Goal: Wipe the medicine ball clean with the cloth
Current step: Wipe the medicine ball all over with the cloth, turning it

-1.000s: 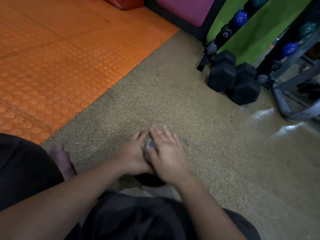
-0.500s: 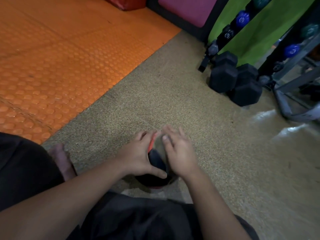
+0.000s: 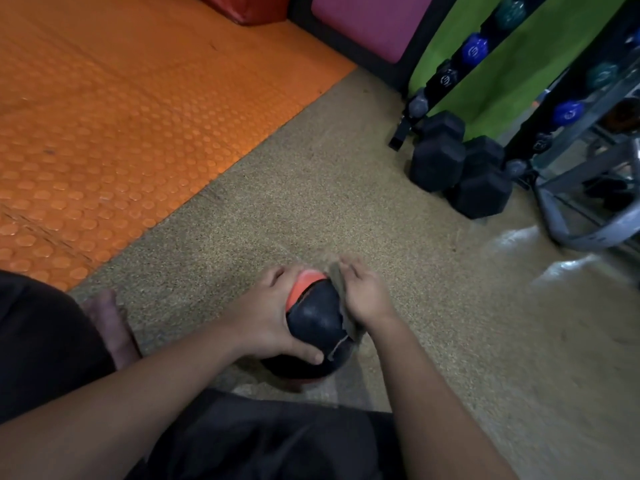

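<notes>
The round black-and-orange medicine ball (image 3: 313, 318), smooth-skinned, sits on speckled tan carpet (image 3: 346, 202) before the person's lap, its underside hidden. The left hand (image 3: 266, 315) grips its side with curled fingers; the right hand (image 3: 365, 294) presses a drab cloth (image 3: 346, 323) flat against it, fingers straight. Studded orange matting (image 3: 121, 116) lies left, black hex dumbbells (image 3: 457, 168) beyond.

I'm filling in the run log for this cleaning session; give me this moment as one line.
step: wiping | left hand: grips medicine ball | right hand: presses cloth on ball's right side | ball on floor
</notes>
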{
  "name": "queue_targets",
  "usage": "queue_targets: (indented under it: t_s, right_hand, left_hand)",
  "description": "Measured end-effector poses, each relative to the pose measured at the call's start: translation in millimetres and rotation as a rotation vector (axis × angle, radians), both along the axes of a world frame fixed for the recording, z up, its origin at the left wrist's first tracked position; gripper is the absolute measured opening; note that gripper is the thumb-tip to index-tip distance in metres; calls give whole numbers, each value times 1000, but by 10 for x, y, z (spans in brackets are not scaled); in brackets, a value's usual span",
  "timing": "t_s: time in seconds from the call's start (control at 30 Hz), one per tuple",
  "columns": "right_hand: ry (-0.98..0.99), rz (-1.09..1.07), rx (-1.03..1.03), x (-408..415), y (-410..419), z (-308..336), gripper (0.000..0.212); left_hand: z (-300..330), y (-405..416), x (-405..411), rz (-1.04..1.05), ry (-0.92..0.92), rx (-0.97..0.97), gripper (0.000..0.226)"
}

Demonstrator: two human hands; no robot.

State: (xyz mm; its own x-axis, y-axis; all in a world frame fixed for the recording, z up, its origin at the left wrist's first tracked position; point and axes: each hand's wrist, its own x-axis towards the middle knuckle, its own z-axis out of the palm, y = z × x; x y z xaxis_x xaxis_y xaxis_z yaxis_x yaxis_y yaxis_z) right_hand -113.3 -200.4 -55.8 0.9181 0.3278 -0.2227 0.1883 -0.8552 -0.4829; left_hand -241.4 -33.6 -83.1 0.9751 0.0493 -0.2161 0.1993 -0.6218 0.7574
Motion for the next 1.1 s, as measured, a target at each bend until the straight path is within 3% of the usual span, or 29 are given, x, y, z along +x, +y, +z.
queue_targets:
  t_s: [0.07,0.13,0.33,0.43,0.5,0.6,0.67,0.77,0.93,1.0,1.1]
  right_hand:
    - [154,-143,86,12,-54,-76,43]
    - [215,-286,300,-193,-76,-42,36]
    - [548,-596,630,-278,-403,84,31]
    - [528,-602,903,-194,-478,179,31]
    - [317,-591,1019,-146,-526,365,33]
    - [-134,-494,835,-249,-518,662,49]
    - [-272,-286,684,-442,-396,740,51]
    - [-177,123,482,-763,-202,544,51]
    - [-281,230,-53,-875,-18,104,77]
    - [-226,281,-46,-776,16,87,80]
    - [-123,244,31,-481,67,13,79]
  left_hand:
    - [22,11,-1,-47,-8,35,155]
    - [33,58,-12,-80,3,44,156]
    - [-25,104,53,-58,14,-37,152]
    - [-42,103,76,-42,2,-60,152]
    - [-59,118,70,-39,-3,-65,152]
    - [-89,115,82,-39,-3,-55,151]
    - [-76,95,100,-40,-15,-30,154]
    - [-113,89,139,-60,-39,-36,160]
    - [-98,85,110,-71,-95,-51,128]
    - [-59,54,61,-61,-114,-60,136]
    - [-49,44,58,-25,-58,-67,170]
